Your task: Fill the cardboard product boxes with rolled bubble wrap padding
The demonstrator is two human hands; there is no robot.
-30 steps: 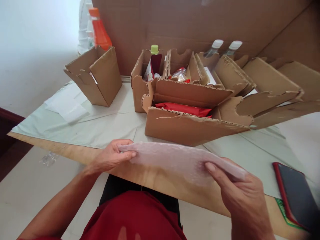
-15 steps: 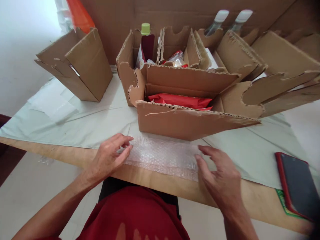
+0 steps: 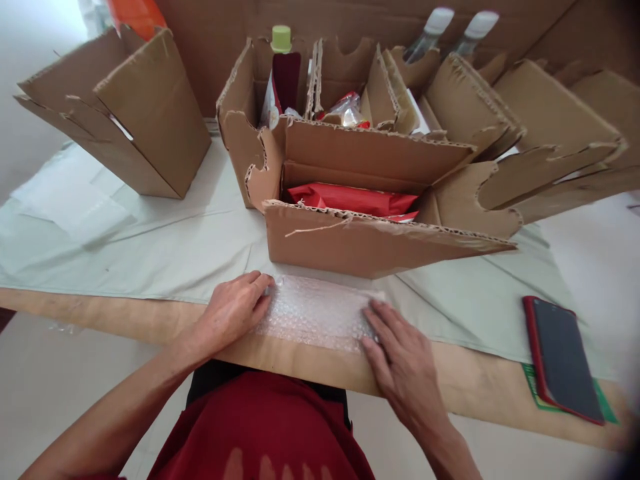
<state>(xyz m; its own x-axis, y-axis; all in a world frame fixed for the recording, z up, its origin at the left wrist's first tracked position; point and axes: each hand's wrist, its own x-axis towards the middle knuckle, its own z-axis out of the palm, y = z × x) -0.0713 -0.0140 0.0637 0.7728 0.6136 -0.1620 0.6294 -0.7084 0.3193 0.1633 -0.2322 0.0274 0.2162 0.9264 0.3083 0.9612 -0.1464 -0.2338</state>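
A clear sheet of bubble wrap (image 3: 317, 313) lies flat along the front edge of the table, before the cardboard box. At its left end is my left hand (image 3: 237, 307), its fingers curled together over the edge with the thumb close below them. My right hand (image 3: 400, 353) rests on the right end, fingers stretched out and thumb apart, palm down. Behind the wrap stands the open cardboard box (image 3: 320, 240), whose front compartment holds a red packet (image 3: 350, 199).
Further compartments behind hold a green-capped bottle (image 3: 281, 40), a shiny wrapped packet (image 3: 347, 110) and two white-capped bottles (image 3: 437, 23). An open carton (image 3: 155, 133) stands at left, near white sheets (image 3: 75, 200). A red-cased phone (image 3: 565, 360) lies at right on something green.
My right hand has moved left and down onto the right end of the bubble wrap. My left hand has closed in on the left end. The view has shifted slightly.
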